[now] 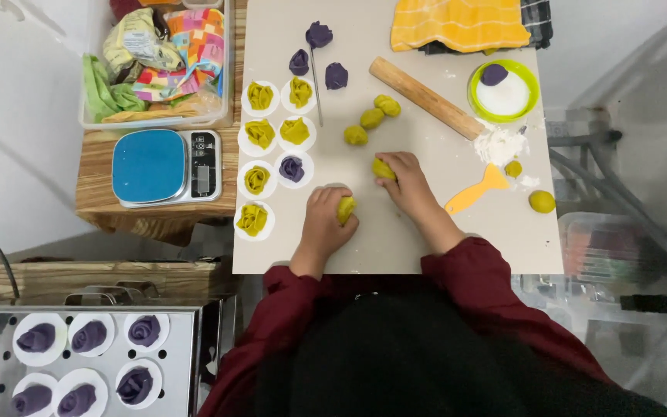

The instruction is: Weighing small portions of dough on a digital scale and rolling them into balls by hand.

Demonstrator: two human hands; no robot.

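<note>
Yellow dough piece (347, 208) pinched in left hand (324, 224), right hand (407, 181) clamps another piece (382, 169) at one o'clock; shaping underway, needing gentle rolling.

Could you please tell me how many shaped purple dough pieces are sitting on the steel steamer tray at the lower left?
6, each on a white paper round on the steamer tray: three in the back row and three in the front row. More may lie beyond the frame's edge.
</note>
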